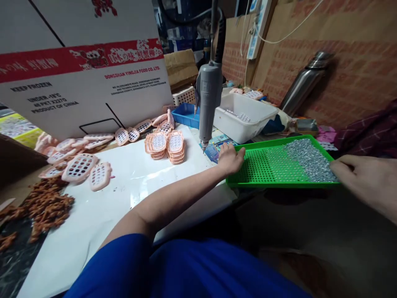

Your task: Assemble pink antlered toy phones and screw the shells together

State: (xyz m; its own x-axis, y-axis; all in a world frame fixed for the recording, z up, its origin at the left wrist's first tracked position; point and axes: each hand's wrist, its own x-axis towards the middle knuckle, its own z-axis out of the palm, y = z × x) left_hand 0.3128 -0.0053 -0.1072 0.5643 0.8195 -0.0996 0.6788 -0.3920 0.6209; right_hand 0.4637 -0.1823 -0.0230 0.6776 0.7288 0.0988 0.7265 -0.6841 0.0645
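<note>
A shallow green perforated tray (263,165) extends past the table edge on the right. At its left end my left hand (231,159) grips the rim, fingers curled beyond it. My right hand (364,176) is closed on the tray's right end, its fingers partly hidden. Many small silvery metal pieces, apparently screws, (312,161) are heaped in the tray's right part. Just left of my left hand, a grey electric screwdriver (208,103) hangs upright with its tip down.
Pink plastic pieces with white grids stand in stacks (159,142) and lie in a row along a printed carton (87,82). Brown parts (49,205) are piled at left. Behind are a blue tray (187,116), a white bin (238,124) and a steel flask (305,82).
</note>
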